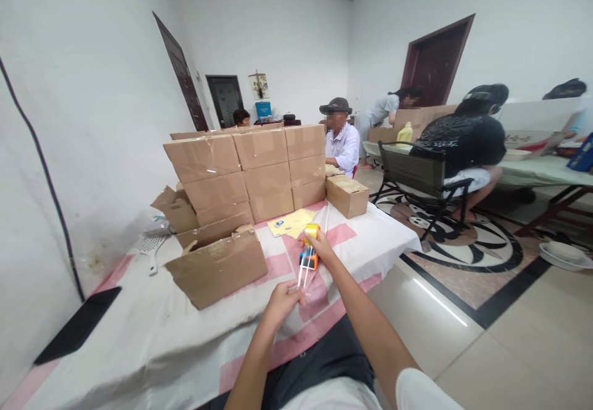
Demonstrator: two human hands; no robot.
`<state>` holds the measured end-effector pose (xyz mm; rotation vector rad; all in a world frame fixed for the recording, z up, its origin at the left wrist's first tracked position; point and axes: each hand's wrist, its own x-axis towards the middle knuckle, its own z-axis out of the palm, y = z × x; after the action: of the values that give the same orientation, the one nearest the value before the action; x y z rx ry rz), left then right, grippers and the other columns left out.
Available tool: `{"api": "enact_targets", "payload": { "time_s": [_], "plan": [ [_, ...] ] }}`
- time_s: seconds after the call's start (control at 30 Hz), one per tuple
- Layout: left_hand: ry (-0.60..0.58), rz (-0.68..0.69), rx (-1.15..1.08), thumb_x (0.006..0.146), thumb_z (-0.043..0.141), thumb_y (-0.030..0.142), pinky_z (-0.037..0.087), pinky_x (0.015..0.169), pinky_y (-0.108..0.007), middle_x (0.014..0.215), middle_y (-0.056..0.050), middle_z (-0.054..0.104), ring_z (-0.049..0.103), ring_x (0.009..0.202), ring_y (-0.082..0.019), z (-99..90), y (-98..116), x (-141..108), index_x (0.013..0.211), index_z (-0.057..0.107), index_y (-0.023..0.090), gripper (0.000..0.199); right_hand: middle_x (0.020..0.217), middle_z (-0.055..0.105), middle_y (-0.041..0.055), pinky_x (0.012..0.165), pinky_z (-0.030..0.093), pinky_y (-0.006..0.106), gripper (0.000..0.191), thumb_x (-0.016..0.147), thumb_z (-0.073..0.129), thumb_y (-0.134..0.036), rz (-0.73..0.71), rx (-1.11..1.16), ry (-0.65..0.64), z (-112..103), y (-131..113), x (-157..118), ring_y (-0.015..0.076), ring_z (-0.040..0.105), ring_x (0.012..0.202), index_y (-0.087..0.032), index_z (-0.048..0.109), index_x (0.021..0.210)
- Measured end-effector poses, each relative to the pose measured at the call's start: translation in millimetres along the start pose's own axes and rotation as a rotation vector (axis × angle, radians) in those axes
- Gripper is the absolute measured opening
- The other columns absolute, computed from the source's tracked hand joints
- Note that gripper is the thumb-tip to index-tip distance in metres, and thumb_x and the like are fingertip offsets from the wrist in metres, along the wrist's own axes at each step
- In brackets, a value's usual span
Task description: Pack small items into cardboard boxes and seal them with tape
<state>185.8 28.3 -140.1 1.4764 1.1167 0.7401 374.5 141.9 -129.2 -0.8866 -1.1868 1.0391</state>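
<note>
My right hand [319, 244] is closed on a tape dispenser [309, 260] with orange and blue parts and a yellow roll at its far end. A strip of clear tape [304, 278] stretches from it toward me. My left hand [283, 301] pinches the near end of that strip, low over the table edge. Just beyond the dispenser lies a yellow sheet [291, 223] with small pictures. To the left of my hands stands a cardboard box [220, 268] with its top flaps up.
Stacked taped cartons [266, 175] form a wall across the table. A small carton [347, 197] sits at the right edge. Farther left lie a white slotted scoop [151, 248] and a black flat slab [78, 325]. A person [341, 141] sits behind the cartons; another occupies a folding chair [419, 172].
</note>
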Motion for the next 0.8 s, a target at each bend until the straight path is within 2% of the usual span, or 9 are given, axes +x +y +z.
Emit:
{"api": "enact_targets", "payload": {
  "time_s": [0.1, 0.23, 0.37, 0.5, 0.63, 0.7, 0.73, 0.8],
  "plan": [
    [0.019, 0.010, -0.002, 0.066, 0.068, 0.057, 0.027, 0.054, -0.025, 0.059, -0.005, 0.066, 0.043, 0.050, -0.012, -6.5, 6, -5, 0.072, 0.071, 0.014, 0.043, 0.084, 0.074, 0.0064, 0.060, 0.054, 0.028, 0.036, 0.081, 0.070, -0.053, -0.037, -0.003, -0.013, 4, -5, -4, 0.0171, 0.067, 0.067, -0.018, 0.066, 0.090],
    [0.043, 0.049, 0.005, 0.070, 0.069, 0.062, 0.029, 0.056, -0.026, 0.059, -0.005, 0.065, 0.045, 0.053, -0.013, -24.7, 20, -20, 0.067, 0.070, 0.014, 0.048, 0.079, 0.073, 0.0046, 0.061, 0.052, 0.028, 0.029, 0.078, 0.073, -0.048, -0.085, 0.000, -0.027, 9, -16, -8, 0.0181, 0.067, 0.070, -0.020, 0.067, 0.084],
    [0.051, 0.053, 0.003, 0.073, 0.069, 0.064, 0.022, 0.052, -0.025, 0.054, -0.002, 0.058, 0.034, 0.049, -0.009, -39.9, 31, -35, 0.064, 0.071, 0.013, 0.052, 0.079, 0.074, 0.0041, 0.063, 0.054, 0.028, 0.030, 0.077, 0.076, -0.047, -0.104, 0.056, -0.003, 20, -33, -15, 0.0173, 0.065, 0.068, -0.020, 0.067, 0.085],
    [0.046, 0.034, -0.042, 0.069, 0.071, 0.069, 0.018, 0.050, -0.025, 0.060, -0.003, 0.062, 0.030, 0.048, -0.007, -43.0, 32, -39, 0.073, 0.075, 0.011, 0.058, 0.077, 0.074, 0.0061, 0.059, 0.056, 0.031, 0.039, 0.086, 0.063, -0.059, -0.037, 0.219, 0.032, 41, -55, -21, 0.0177, 0.065, 0.060, -0.020, 0.062, 0.091],
    [0.076, 0.044, -0.077, 0.070, 0.071, 0.068, 0.018, 0.050, -0.024, 0.064, -0.003, 0.064, 0.029, 0.048, -0.007, -46.8, 34, -38, 0.087, 0.078, 0.011, 0.060, 0.073, 0.074, 0.0077, 0.055, 0.056, 0.030, 0.038, 0.080, 0.072, -0.053, 0.097, 0.425, 0.085, 60, -72, -23, 0.0182, 0.065, 0.056, -0.018, 0.059, 0.088],
    [0.107, 0.058, -0.082, 0.072, 0.070, 0.066, 0.018, 0.051, -0.024, 0.061, -0.002, 0.062, 0.027, 0.048, -0.007, -50.0, 37, -39, 0.085, 0.078, 0.012, 0.056, 0.072, 0.074, 0.0079, 0.054, 0.055, 0.030, 0.038, 0.082, 0.068, -0.055, 0.117, 0.348, 0.154, 61, -74, -22, 0.0181, 0.065, 0.056, -0.018, 0.058, 0.086],
    [0.117, 0.063, -0.082, 0.072, 0.070, 0.065, 0.018, 0.051, -0.024, 0.060, -0.002, 0.061, 0.027, 0.048, -0.007, -51.4, 38, -41, 0.079, 0.077, 0.012, 0.054, 0.074, 0.074, 0.0083, 0.057, 0.056, 0.031, 0.037, 0.084, 0.065, -0.055, 0.073, 0.246, 0.206, 58, -74, -22, 0.0188, 0.065, 0.058, -0.019, 0.058, 0.086],
    [0.114, 0.066, -0.081, 0.071, 0.071, 0.062, 0.018, 0.051, -0.025, 0.058, -0.003, 0.061, 0.027, 0.049, -0.007, -52.9, 42, -45, 0.067, 0.074, 0.012, 0.050, 0.079, 0.074, 0.0099, 0.070, 0.058, 0.035, 0.035, 0.085, 0.063, -0.054, -0.107, -0.049, 0.313, 48, -71, -21, 0.0222, 0.068, 0.071, -0.019, 0.061, 0.083]
  ]
}}
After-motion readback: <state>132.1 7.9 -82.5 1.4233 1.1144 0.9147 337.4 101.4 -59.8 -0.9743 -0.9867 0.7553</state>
